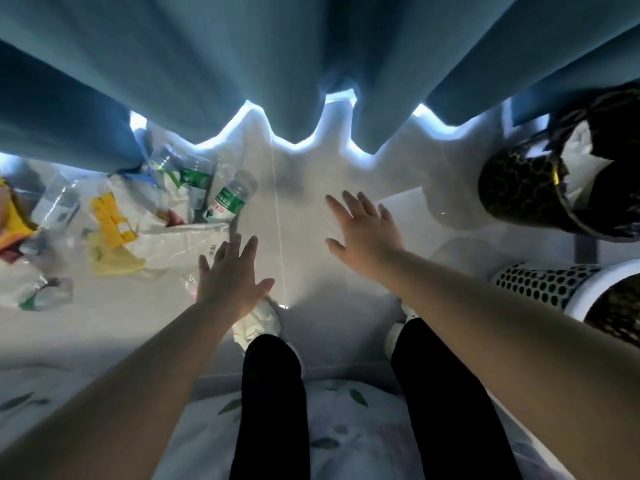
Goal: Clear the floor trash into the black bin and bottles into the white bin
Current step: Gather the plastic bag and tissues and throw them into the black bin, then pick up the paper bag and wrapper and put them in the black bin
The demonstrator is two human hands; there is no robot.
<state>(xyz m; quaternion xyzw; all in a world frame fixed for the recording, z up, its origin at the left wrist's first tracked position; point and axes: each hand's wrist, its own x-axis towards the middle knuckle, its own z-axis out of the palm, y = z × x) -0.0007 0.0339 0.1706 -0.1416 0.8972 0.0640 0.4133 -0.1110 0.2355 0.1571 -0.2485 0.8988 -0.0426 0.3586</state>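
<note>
Both my hands reach out over the pale floor with fingers spread and hold nothing. My left hand [230, 273] hovers near the right edge of the litter. My right hand [363, 228] is above bare floor. Several clear plastic bottles lie at the left: one with a green label [230, 199] nearest my left hand, another [195, 174] behind it, one [59, 204] farther left, and a crushed one [45, 294] at the front. Yellow torn paper [110, 225] and clear plastic bags [173, 244] lie among them. The black bin [519, 188] stands at the right, the white perforated bin [550, 284] in front of it.
Blue curtains [242, 64] hang across the back, with light glowing under their hem. My legs in black trousers and white shoes [258, 322] stand below my hands. A leaf-patterned bed cover [349, 427] fills the bottom of the view. Orange-yellow wrapping [14, 223] lies at the far left.
</note>
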